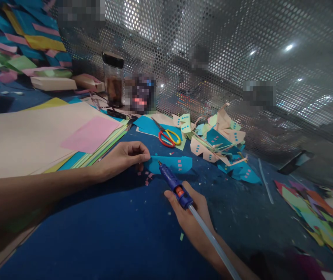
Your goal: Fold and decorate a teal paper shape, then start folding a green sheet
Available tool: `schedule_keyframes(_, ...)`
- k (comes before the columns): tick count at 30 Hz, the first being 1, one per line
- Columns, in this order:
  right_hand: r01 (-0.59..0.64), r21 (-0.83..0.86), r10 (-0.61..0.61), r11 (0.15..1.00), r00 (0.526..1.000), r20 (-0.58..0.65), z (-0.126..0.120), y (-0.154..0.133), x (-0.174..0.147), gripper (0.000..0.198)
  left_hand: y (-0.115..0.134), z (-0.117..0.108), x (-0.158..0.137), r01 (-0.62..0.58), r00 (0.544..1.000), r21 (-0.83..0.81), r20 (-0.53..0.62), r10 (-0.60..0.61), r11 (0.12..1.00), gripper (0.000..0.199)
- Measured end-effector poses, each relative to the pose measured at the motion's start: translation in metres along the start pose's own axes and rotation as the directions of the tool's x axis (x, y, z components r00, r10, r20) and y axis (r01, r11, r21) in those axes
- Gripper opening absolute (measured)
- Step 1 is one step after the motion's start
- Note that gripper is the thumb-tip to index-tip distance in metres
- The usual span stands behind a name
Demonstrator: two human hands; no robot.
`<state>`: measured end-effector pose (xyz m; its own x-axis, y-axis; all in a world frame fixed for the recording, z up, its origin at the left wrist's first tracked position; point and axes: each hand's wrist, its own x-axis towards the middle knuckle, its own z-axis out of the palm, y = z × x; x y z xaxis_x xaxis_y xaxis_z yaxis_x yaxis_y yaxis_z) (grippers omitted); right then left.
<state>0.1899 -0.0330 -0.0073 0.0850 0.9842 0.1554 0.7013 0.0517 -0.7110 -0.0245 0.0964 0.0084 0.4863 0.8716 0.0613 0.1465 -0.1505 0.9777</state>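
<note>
My left hand (130, 157) pinches the left end of a blue paper cutout (170, 165) just above the blue table. Small pink squares are stuck near the cutout's right end. In my right hand (194, 206) is a dark blue hot glue gun (170, 179), with a long clear glue stick (213, 241) sticking out of its back. The gun's nozzle is over the left part of the cutout; whether it touches the paper I cannot tell. Several tiny pink paper squares (148, 178) lie under the cutout beside my left fingers.
Scissors (169, 138) with red and yellow handles lie on paper behind the cutout. Folded paper pieces (219, 142) are heaped at right. Paper sheets (32, 132) are stacked at left, near a lidded jar (114, 81). A spare glue stick (265, 181) lies at right.
</note>
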Motion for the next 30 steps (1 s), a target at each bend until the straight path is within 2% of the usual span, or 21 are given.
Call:
schedule_keyframes(4, 0.025, -0.015, -0.024, 1.000, 0.999, 0.028, 0.0003, 0.0049, 0.0005, 0.040, -0.0005, -0.0001, 0.0000, -0.010, 1.000, -0.004, 0.002, 0.010, 1.000, 0.019)
schedule_keyframes(9, 0.000, -0.007, 0.000, 1.000, 1.000, 0.013, -0.0001, 0.0026, -0.0009, 0.039, -0.0010, -0.0003, 0.0008, -0.008, 1.000, -0.006, 0.000, 0.008, 1.000, 0.022)
schedule_keyframes(13, 0.031, -0.019, -0.031, 0.999, 0.999, 0.009, 0.0000, 0.0022, -0.0004, 0.038, -0.0015, -0.0007, 0.0005, 0.006, 1.000, -0.018, 0.003, -0.006, 1.000, 0.023)
schedule_keyframes(20, 0.066, -0.086, -0.072, 0.994, 0.995, -0.069, -0.0027, 0.0028, -0.0018, 0.037, 0.0012, 0.0003, -0.0004, 0.028, 1.000, -0.043, -0.005, -0.028, 0.999, 0.021)
schedule_keyframes(23, 0.097, -0.080, -0.102, 0.992, 0.992, -0.068, -0.0037, 0.0030, -0.0023, 0.034, 0.0007, 0.0001, 0.0002, 0.025, 1.000, -0.047, -0.005, -0.025, 0.999, 0.021)
schedule_keyframes(26, 0.128, -0.064, -0.135, 0.990, 0.983, -0.127, -0.0023, 0.0064, -0.0032, 0.031, -0.0004, -0.0005, 0.0009, 0.020, 1.000, -0.060, -0.011, -0.020, 0.998, 0.022)
schedule_keyframes(30, 0.114, -0.032, -0.118, 0.993, 0.980, -0.158, -0.0005, 0.0103, -0.0045, 0.030, -0.0019, -0.0010, 0.0010, 0.022, 1.000, -0.067, -0.009, -0.022, 0.998, 0.023)
